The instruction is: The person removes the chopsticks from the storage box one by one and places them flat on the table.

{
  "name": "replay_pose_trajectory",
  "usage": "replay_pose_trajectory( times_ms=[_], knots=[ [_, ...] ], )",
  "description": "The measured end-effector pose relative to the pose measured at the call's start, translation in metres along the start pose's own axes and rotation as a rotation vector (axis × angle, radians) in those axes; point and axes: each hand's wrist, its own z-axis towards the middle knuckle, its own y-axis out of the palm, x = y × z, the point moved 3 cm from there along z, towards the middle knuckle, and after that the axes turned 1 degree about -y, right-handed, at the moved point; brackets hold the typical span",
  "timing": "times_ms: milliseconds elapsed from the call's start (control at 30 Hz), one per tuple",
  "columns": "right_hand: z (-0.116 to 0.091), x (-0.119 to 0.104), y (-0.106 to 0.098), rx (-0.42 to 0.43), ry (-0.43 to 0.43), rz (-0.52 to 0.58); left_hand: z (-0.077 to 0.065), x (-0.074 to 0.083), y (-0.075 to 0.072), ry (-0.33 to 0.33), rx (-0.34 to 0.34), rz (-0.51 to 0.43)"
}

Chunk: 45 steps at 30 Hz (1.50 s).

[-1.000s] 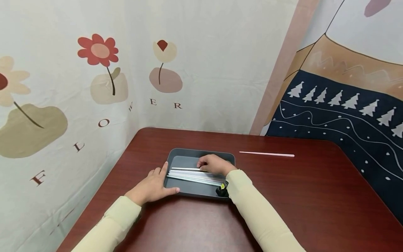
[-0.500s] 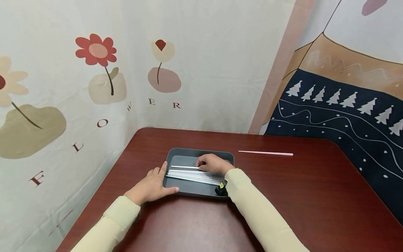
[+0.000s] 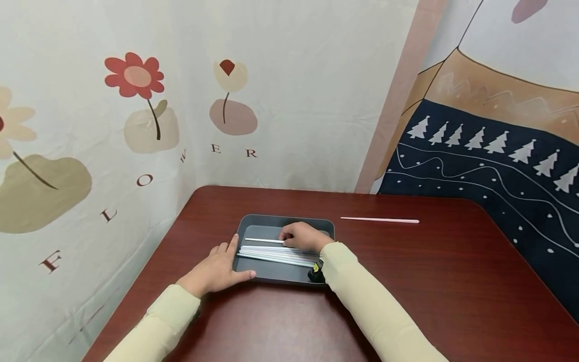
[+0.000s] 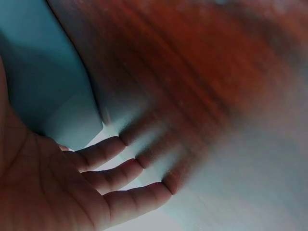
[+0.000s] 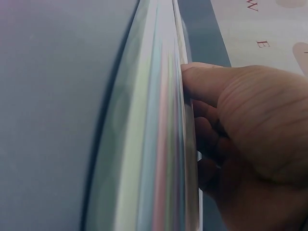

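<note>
In the head view, a grey rectangular tray [image 3: 280,275] holds several thin pale chopsticks [image 3: 271,255] lying side by side. My right hand [image 3: 302,236] reaches over the tray and pinches a white chopstick [image 3: 264,241], which lies a little apart on the far side of the bundle. Up close in the right wrist view, the bundle's chopsticks [image 5: 161,125] show pale green, blue and pink tints beside my thumb and curled fingers. My left hand [image 3: 219,269] rests spread at the tray's left end, its thumb by the near rim.
A pink tapered chopstick [image 3: 380,219] lies on the dark red table [image 3: 452,281], to the right of the tray. Behind the table hangs a pale curtain [image 3: 298,100] with flower prints. A navy patterned cloth [image 3: 479,161] hangs at the right.
The white chopstick in my right hand has shifted slightly toward the tray's far side, widening its gap from the bundle. My left hand stays at the tray's left end.
</note>
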Motion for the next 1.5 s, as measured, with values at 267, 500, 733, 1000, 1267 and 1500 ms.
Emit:
replay_pose_trajectory(
  times_ms=[267, 500, 733, 1000, 1267, 1500],
  knots=[
    [0.0, -0.002, -0.002, -0.001, -0.01, 0.003, -0.002, 0.0, -0.002, 0.005, 0.01, 0.002],
    [-0.004, -0.006, -0.008, -0.007, 0.029, -0.014, -0.002, 0.001, -0.002, 0.003, 0.018, 0.006],
    [-0.006, -0.01, -0.017, 0.019, -0.032, -0.017, -0.003, 0.001, -0.002, -0.006, 0.01, 0.006],
    [-0.007, -0.014, -0.033, 0.086, -0.081, -0.059, -0.002, 0.0, -0.002, -0.004, 0.002, 0.008],
    [-0.016, -0.019, -0.054, 0.124, -0.098, -0.111, -0.002, 0.001, -0.002, 0.0, 0.005, 0.005],
    [-0.032, -0.016, -0.073, 0.172, -0.106, -0.13, -0.003, 0.001, -0.003, 0.007, 0.016, 0.006]
  ],
)
